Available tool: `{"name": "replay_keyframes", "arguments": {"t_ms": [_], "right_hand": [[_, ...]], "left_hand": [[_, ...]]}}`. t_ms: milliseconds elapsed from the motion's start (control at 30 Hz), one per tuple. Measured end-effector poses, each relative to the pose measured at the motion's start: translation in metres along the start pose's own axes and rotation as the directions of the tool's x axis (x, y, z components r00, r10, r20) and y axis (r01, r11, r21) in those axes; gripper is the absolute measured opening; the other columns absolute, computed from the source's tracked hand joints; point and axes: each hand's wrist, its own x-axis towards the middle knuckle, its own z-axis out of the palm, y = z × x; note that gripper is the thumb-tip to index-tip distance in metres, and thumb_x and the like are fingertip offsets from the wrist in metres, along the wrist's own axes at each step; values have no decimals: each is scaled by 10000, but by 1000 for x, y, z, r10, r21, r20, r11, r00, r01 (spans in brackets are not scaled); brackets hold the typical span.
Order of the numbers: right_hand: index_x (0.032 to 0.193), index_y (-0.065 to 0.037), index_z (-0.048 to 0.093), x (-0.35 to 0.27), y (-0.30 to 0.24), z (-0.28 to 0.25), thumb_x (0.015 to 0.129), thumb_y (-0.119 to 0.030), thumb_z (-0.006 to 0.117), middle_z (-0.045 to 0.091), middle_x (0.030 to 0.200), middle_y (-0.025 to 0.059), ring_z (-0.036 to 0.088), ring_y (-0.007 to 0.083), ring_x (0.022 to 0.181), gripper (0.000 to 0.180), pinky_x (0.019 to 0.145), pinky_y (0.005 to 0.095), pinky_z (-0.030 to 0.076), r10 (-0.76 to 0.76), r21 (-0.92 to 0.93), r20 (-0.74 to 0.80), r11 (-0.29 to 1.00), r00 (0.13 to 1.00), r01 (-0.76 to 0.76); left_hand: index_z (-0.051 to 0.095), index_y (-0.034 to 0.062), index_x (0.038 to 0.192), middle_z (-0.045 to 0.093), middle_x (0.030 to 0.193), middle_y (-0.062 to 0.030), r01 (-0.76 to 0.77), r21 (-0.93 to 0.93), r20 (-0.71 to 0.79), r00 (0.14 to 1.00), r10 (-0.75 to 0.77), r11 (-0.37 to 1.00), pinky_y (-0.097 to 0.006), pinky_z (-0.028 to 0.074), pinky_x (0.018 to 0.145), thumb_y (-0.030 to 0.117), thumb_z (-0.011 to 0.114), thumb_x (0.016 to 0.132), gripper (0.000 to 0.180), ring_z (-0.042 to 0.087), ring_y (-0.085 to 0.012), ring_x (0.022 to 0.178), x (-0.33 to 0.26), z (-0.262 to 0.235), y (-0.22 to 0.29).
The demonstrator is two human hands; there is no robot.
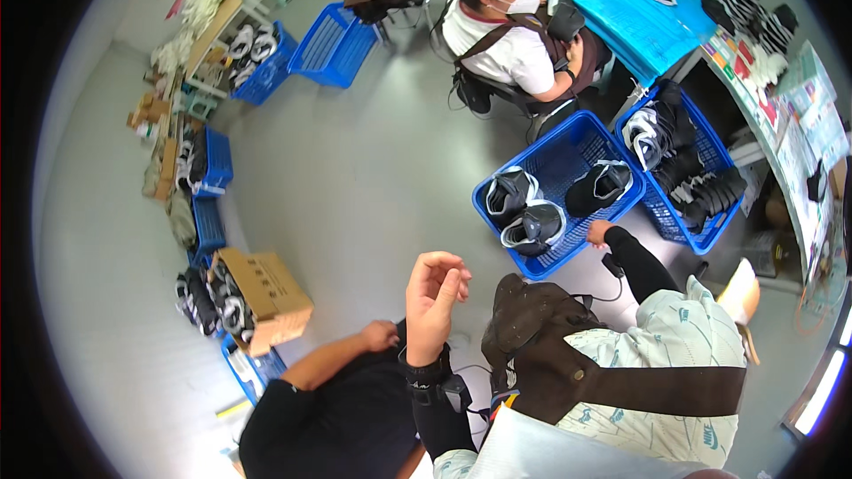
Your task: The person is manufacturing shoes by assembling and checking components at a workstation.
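Note:
My left hand (pixel 435 302) is raised in front of me with nothing in it. Its fingers are loosely bent and the thumb stands apart. Farther right, my right hand (pixel 601 232) is at the near rim of a blue plastic basket (pixel 541 158). Its fingers look bent downward, but I cannot tell whether they grip the rim. Inside the basket are three black shoes with grey-white linings: one shoe (pixel 512 192) at the left, another shoe (pixel 535 227) just below it, and a third shoe (pixel 596 190) toward the right.
Another blue basket (pixel 655 204), full of dark shoes, adjoins on the right. A seated co-worker (pixel 506 44) holds a shoe at a blue-covered table (pixel 621 9). Close on my left is a person in black (pixel 342 417). Along the left wall stand a cardboard box (pixel 266 293) and more baskets (pixel 333 44).

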Motion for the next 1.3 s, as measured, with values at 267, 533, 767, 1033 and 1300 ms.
{"name": "replay_keyframes", "arguments": {"t_ms": [267,533,767,1033,1300], "right_hand": [[887,-61,745,-27,-130,-68,835,-275,568,723,755,160,729,288,724,282,705,393,591,-117,191,-172,970,978,150],[1259,-52,670,-12,-247,-115,813,-195,599,678,1236,233,643,409,1164,473,1008,472,515,-130,-35,-120,991,984,126],[1515,-242,420,-34,-353,-316,842,-218,640,330,1546,308,648,461,1077,709,914,506,544,-17,89,-948,945,318,314],[1192,-103,705,-23,-402,-174,855,-220,583,729,1062,208,710,399,982,377,825,520,569,-384,-164,-504,922,774,350],[946,5,761,-67,-318,-26,806,-187,608,739,970,233,742,331,902,283,735,458,594,-327,-251,143,901,934,354]], "left_hand": [[571,20,1149,620,937,-58,140,91,-359,928,-99,986,-259,466,689,96,548,1036,138,554,-105,742,-62,-58,-57],[584,-5,1164,627,946,-73,330,-139,-722,612,-324,934,-260,465,655,158,578,1038,206,533,-103,716,-281,-109,-188],[601,31,1134,655,953,-96,270,-553,-697,369,-615,788,-246,485,629,174,583,1036,175,614,-131,699,-364,-113,-216],[610,47,1121,665,916,-59,327,-260,-825,413,-385,909,-237,477,629,178,598,1029,160,619,-128,699,-293,-95,-211],[549,28,1327,670,927,-74,298,-268,-651,645,-400,916,-235,492,650,172,569,1037,325,608,-120,718,-232,-114,-200]]}}
